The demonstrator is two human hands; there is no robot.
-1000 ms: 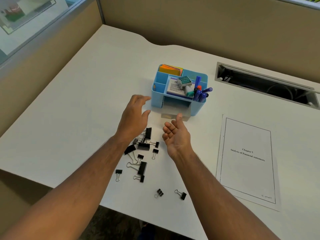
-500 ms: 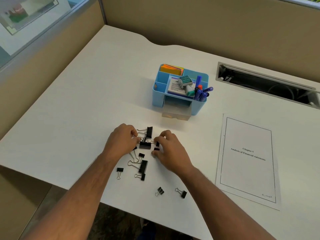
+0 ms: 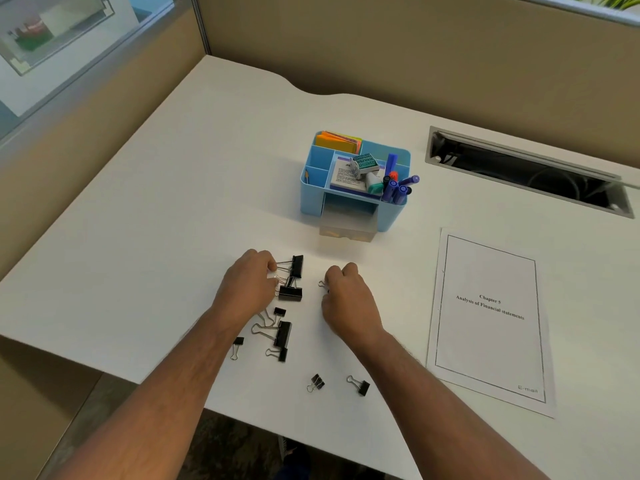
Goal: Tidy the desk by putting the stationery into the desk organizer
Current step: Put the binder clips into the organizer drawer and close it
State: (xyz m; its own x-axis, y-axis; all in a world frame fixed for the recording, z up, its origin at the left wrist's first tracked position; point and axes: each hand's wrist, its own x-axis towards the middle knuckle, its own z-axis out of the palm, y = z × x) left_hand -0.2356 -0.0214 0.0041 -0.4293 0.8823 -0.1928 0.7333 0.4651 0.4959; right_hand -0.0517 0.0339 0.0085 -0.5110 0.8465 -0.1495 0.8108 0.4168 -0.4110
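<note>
Organizer [image 3: 356, 206], light blue, already holds most stationery: sticky notes [image 3: 339, 142] in back-left compartment, notepad [image 3: 346, 176] w/ a stamp [image 3: 365, 162] on it in the middle, markers [image 3: 396, 188] at its right end; its frosted front drawer [image 3: 348, 228] stands pulled out, something orange inside, can't tell what. Left to do, by the look of it: binder clips, all on the desk [image 3: 156, 237] in front of the organizer; approx 8 loose ones visible. Left hand [image 3: 247, 287], front-left of organizer, fingers curled onto wire handles of two large binder clips [image 3: 292, 278]; seems to be gathering them. Right hand [image 3: 346, 299], directly in front of organizer, fingers curled tight round a small binder clip [image 3: 322, 284], only its wire loop showing. More clips [image 3: 282, 336] lie nearer the desk edge below the left hand; two small ones [image 3: 337, 382] farthest from organizer. Printed sheet [image 3: 488, 317], front-right of organizer, isn't stationery for the bins as far as I judge. So: late stage, clips remaining, none yet in the drawer that I can confirm.
</note>
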